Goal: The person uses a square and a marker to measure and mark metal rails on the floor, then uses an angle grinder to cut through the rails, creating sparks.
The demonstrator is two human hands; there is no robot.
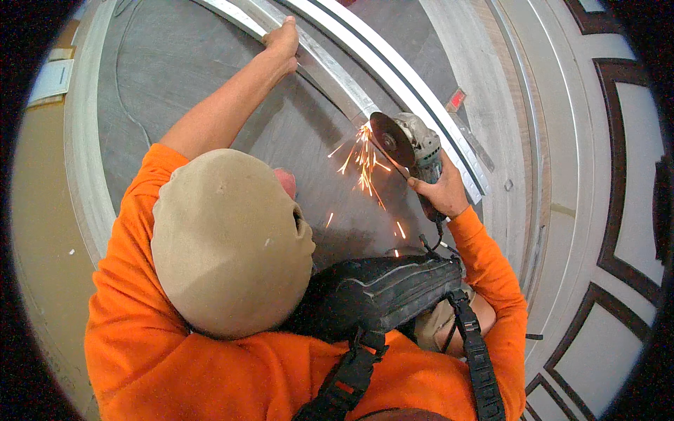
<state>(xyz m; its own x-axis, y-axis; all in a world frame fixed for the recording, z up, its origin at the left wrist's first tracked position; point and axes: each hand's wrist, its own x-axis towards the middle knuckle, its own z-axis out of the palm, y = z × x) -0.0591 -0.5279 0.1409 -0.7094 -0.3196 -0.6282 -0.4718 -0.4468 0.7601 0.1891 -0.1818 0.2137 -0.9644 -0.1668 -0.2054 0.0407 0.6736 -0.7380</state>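
Closed around a long metal profile (333,83), the left hand (283,46) presses onto it with the arm stretched forward and away from the body. The right hand (447,191) is wrapped around the body of an angle grinder (425,151), its thumb lying along the near side and the elbow bent outward. The grinder's dark disc (392,142) stands at the near end of the profile, and orange sparks (366,158) spray from there back toward the person.

Orange sleeves (484,252) cover both upper arms; the left forearm is bare. Beneath the work is a grey floor (189,59), bordered at the left by a paler strip (88,140). White strips (469,156) with a black line lie just beside the profile, a small red piece (456,99) near them. A thin cord (122,102) curves over the floor at the left. Dark brown frames (616,203) divide a pale surface at the far right.

Against the torso sits a black bag (372,291) with buckled straps (477,351); its contents cannot be seen.
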